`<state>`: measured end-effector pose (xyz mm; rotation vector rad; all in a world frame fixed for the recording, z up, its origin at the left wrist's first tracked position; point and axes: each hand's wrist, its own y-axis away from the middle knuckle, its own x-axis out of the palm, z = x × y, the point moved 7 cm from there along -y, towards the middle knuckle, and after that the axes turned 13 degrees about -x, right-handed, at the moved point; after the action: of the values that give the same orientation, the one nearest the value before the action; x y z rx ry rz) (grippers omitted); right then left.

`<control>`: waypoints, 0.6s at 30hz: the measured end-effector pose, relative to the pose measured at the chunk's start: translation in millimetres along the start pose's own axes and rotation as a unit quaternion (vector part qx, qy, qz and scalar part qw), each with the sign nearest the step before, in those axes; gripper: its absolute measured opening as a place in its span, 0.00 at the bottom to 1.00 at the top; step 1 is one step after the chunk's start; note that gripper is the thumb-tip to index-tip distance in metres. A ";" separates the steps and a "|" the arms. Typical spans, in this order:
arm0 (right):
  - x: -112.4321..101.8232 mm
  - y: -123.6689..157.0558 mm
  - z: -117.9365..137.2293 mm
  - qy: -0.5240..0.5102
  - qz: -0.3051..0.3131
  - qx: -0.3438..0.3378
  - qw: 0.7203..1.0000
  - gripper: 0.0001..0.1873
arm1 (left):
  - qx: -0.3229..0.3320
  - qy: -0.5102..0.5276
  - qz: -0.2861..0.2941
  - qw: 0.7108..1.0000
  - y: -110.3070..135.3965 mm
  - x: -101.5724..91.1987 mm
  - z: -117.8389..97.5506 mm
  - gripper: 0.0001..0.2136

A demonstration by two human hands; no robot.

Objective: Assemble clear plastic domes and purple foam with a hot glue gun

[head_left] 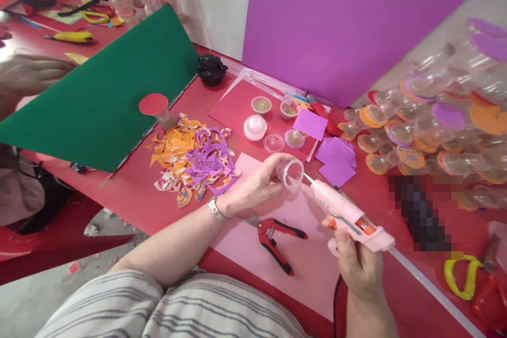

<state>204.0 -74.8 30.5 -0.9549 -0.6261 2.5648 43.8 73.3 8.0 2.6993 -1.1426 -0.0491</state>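
While the left hand (259,182) pinches a small clear cup (292,173) by its wall, mouth turned to the right, the right hand (354,259) is clenched round the grip of a pink glue gun (348,216), one finger on the orange trigger. The gun's nozzle (307,178) touches the cup's rim. Both are held above a pale pink sheet (309,253) lying on the red table (130,190). A metal watch (217,209) sits on the left wrist, and a black cord (336,301) drops from the gun's butt toward the lap.

On the pink sheet, just below the left hand, lie red-handled snips (273,237). To the left of them a heap of orange and purple scraps (194,161) spreads over the table. Beyond the hands stand more small cups (261,105), some filled with something tan, a white dome lid (255,127) and a clear dome lid (273,143). Purple squares (335,161) are stacked near the gun's tip, to its right.

A green sheet (99,100) leans across the left side, with a red-capped cup (156,108) before it and a black object (211,68) at its far corner. A large purple board (340,26) stands upright at the back. At right, a big pile of finished capsules (435,121) with orange and purple discs fills the table. Yellow-handled scissors (461,274) lie at the lower right edge.

Another person's hand (29,74) rests at the far left, near yellow tools (73,37)
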 end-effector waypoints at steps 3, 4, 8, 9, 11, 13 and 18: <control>2.0 8.3 -8.9 -0.028 0.035 0.014 0.999 0.14 | 0.000 0.000 -0.007 1.000 0.7 -0.9 0.6 0.19; 2.3 10.3 -10.8 -0.032 0.040 0.019 0.999 0.14 | 0.001 -0.003 -0.011 1.000 1.1 -1.4 0.3 0.19; 2.9 12.2 -11.6 -0.031 0.030 0.042 0.998 0.16 | 0.007 -0.011 -0.019 1.000 2.0 -2.6 -0.2 0.17; 3.0 11.3 -10.1 -0.027 0.027 0.041 0.998 0.16 | 0.006 -0.012 -0.021 1.000 2.1 -3.0 0.1 0.17; 2.6 8.6 -6.3 -0.015 0.017 0.032 0.999 0.16 | 0.004 -0.015 -0.023 1.000 2.3 -3.5 0.3 0.17; 1.9 6.1 -3.1 -0.004 0.008 0.023 1.000 0.17 | 0.001 -0.021 -0.022 1.000 2.6 -3.7 -0.4 0.16; 0.5 2.7 0.9 0.011 -0.007 0.012 1.000 0.17 | 0.005 -0.039 -0.020 0.999 4.1 -3.2 -7.0 0.16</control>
<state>202.6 -77.1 29.5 -0.9654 -0.5918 2.5418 39.5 74.0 15.4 2.7508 -1.1118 -0.1570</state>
